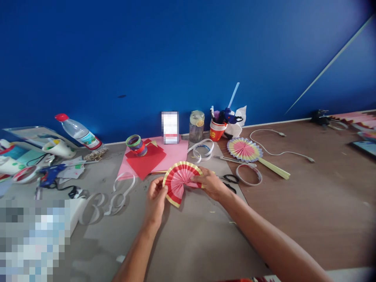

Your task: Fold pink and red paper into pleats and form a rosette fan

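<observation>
A pleated paper fan (pixel 179 181), red and pink with a yellow rim, is spread partly open above the grey mat (pixel 182 239). My left hand (pixel 155 199) pinches its lower left edge. My right hand (pixel 209 183) grips its right edge, fingers curled round the folds. Both forearms reach in from the bottom of the view.
Red and pink paper sheets (pixel 152 158) with tape rolls (pixel 136 145) lie behind the fan. A finished fan on a stick (pixel 245 150), scissors (pixel 230 179), tape rings (pixel 249 174), a jar (pixel 196 125), a pen cup (pixel 217 128) and a cable (pixel 282 150) sit right. A bottle (pixel 79 133) and glue gun (pixel 49 174) lie left.
</observation>
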